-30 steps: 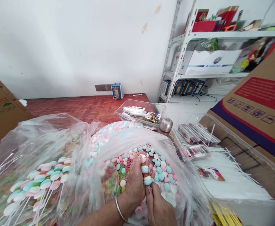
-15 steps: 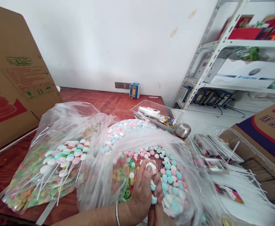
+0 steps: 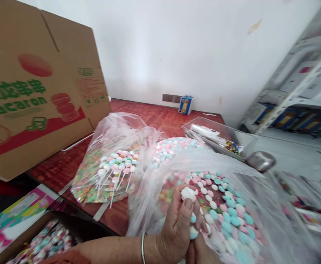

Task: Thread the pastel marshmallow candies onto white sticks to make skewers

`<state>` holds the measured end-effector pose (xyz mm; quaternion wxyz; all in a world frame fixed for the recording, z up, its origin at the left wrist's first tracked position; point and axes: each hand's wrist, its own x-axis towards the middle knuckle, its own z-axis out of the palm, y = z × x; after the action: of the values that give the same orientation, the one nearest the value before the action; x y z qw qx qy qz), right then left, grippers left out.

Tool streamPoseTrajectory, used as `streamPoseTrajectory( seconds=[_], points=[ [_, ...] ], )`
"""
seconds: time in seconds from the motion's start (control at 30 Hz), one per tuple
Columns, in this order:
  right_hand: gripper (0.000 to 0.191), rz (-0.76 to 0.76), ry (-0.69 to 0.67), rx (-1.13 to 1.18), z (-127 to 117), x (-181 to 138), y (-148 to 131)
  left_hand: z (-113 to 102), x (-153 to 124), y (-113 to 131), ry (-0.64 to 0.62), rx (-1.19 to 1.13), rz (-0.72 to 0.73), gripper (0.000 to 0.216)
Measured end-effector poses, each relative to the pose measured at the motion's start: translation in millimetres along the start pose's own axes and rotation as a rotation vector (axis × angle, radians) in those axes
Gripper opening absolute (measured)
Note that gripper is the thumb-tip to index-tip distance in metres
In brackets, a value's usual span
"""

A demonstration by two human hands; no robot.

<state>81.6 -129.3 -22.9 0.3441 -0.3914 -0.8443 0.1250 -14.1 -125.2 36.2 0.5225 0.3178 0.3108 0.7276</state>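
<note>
My left hand (image 3: 178,223) is closed around a candy skewer (image 3: 189,205) of white, blue and pink round sweets, thumb pressing near the white top piece. It hovers over an open clear bag (image 3: 226,212) full of pink, blue and white candies. My right hand (image 3: 200,253) shows only partly at the bottom edge, pinched against the skewer's lower end. Left of it lies another clear bag (image 3: 108,172) with finished candy skewers on white sticks over small coloured ring sweets.
A large cardboard box (image 3: 36,91) printed "macaron" stands on the red wooden table (image 3: 160,117) at left. A clear plastic tray (image 3: 218,135) and a metal cap (image 3: 261,161) sit behind the bags. A box of sweets (image 3: 45,240) lies lower left. Metal shelving (image 3: 300,88) stands right.
The view has swung left, bringing the macaron box and the lower-left box into sight. My hands have kept hold of the skewer, and the right hand has slipped lower out of frame.
</note>
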Motion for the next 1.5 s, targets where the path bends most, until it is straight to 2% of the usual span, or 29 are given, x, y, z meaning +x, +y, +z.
streamPoseTrajectory(
  seconds=[0.1,0.17,0.23,0.27,0.33,0.37,0.43,0.5,0.53,0.57,0.63,0.67,0.73,0.77,0.83,0.9,0.93,1.0,1.1,1.17,1.23,1.3,1.4,1.5],
  points=[
    [0.045,-0.079,-0.034,0.125,6,17,-4,-20,6,32,0.073,0.219,0.066,0.036],
    [0.038,-0.158,-0.058,0.156,3,23,4,-45,15,62,0.232,0.384,0.124,0.041],
    [0.03,-0.188,-0.09,0.15,-7,25,20,-80,28,98,0.386,0.727,0.212,0.045],
    [0.026,-0.18,-0.121,0.146,-15,24,28,-100,34,117,0.473,0.95,0.283,0.043],
    [0.021,-0.013,-0.148,0.127,-31,19,43,-147,49,149,0.621,1.375,0.461,0.035],
    [0.021,0.074,-0.162,0.117,-39,15,48,-170,57,160,0.66,1.537,0.491,0.031],
    [0.021,0.181,-0.218,0.112,-49,5,50,-213,70,171,0.606,1.748,0.298,0.02],
    [0.021,0.268,-0.419,0.148,-52,-9,43,-240,75,171,0.45,1.801,0.05,0.023],
    [0.023,0.268,-0.545,0.173,-51,-16,38,-244,74,169,0.44,1.8,0.067,0.023],
    [0.025,0.252,-0.657,0.213,-50,-24,32,-243,70,166,0.468,1.793,0.155,0.023],
    [0.029,0.214,-0.81,0.242,-50,-38,20,-222,55,159,0.554,1.759,0.46,0.018],
    [0.029,0.206,-0.832,0.235,-50,-43,16,-205,45,153,0.558,1.732,0.58,0.017],
    [0.027,0.219,-0.769,0.171,-49,-46,12,-163,23,136,0.449,1.642,0.656,0.021],
    [0.026,0.222,-0.708,0.118,-47,-43,12,-142,13,123,0.353,1.57,0.635,0.021],
    [0.02,0.2,-0.582,-0.036,-38,-35,14,-106,-3,95,0.063,1.359,0.506,0.014],
    [0.013,0.14,-0.524,-0.207,-24,-25,18,-85,-14,65,-0.216,1.149,0.151,0.016],
    [0.012,0.116,-0.51,-0.266,-18,-21,20,-81,-17,51,-0.302,1.093,0.001,0.015],
    [0.015,0.108,-0.462,-0.257,-11,-18,24,-82,-20,30,-0.345,1.108,-0.182,0.019],
    [0.018,0.168,-0.321,-0.021,-13,-20,29,-93,-20,13,-0.245,1.139,-0.264,0.021],
    [0.019,0.203,-0.251,0.12,-18,-21,28,-94,-19,8,-0.202,1.043,-0.333,0.015],
    [0.018,0.219,-0.25,0.147,-20,-20,24,-91,-18,6,-0.194,0.909,-0.409,0.018],
    [0.012,0.209,-0.308,0.037,-18,-19,20,-87,-15,3,-0.177,0.832,-0.429,0.02],
    [0.012,0.124,-0.416,-0.204,-10,-19,20,-88,-11,-2,-0.099,0.862,-0.383,0.019],
    [0.018,0.098,-0.386,-0.197,-8,-22,28,-96,-7,-2,-0.028,0.925,-0.403,0.019]
  ],
)
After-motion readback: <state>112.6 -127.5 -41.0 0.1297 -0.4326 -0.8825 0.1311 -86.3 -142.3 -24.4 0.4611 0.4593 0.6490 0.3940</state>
